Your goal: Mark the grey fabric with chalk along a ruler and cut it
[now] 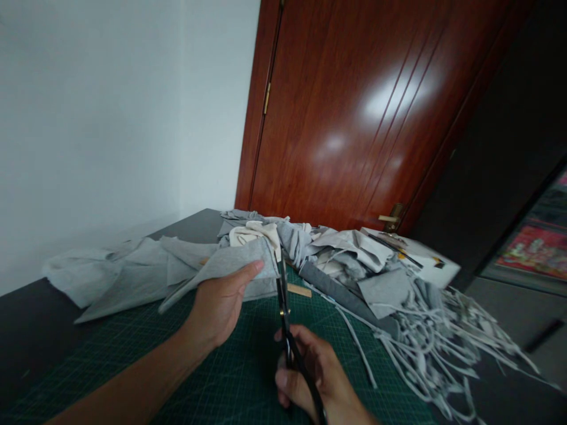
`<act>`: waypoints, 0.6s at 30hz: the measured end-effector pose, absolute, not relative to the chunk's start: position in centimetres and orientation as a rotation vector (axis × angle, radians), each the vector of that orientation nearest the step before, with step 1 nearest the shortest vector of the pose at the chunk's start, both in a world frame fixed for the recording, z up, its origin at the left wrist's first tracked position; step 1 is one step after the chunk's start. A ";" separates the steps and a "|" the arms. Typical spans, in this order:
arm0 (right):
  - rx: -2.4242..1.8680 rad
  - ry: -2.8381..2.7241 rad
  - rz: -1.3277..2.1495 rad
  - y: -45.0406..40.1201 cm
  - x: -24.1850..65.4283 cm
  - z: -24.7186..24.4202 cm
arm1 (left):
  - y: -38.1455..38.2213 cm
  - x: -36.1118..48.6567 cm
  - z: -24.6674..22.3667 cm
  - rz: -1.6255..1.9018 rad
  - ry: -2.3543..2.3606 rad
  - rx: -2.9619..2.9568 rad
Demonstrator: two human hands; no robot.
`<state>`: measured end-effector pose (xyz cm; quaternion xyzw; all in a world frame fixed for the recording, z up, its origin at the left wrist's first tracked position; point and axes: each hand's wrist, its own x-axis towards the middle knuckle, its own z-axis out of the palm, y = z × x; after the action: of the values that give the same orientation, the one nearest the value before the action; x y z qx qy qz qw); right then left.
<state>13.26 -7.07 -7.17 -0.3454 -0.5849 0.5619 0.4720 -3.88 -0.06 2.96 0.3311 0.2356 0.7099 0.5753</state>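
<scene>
My left hand pinches a light grey piece of fabric, thumb on top, holding its right edge up above the mat. The fabric's far part trails left across the table. In my right hand is a pair of black-handled scissors, fingers through the handles. Their blades point away from me and meet the fabric's right edge, close to my left thumb. Whether the blades are parted is hard to make out. Beneath both hands lies a green cutting mat with a grid.
Heaped fabric scraps lie at the back, beside a dark grey roll. Tangled grey strips spread at the right. A white box stands behind them. A small wooden piece rests on the mat. A brown door rises beyond the table.
</scene>
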 end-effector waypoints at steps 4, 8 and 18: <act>-0.838 -1.382 1.370 -6.9 13.2 -8.1 | 0.2 -3.8 2.9 1.704 0.552 0.800; -0.832 -1.350 1.371 -7.0 12.9 -8.8 | 0.4 -3.6 3.0 1.684 0.560 0.818; -0.899 -1.340 1.304 -7.5 13.7 -7.2 | 0.0 -2.0 3.0 1.627 0.577 0.900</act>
<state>13.66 -7.48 -7.17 -0.3731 -0.5563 0.5411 0.5085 -2.05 0.02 3.01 0.3820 0.2451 0.6910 0.5625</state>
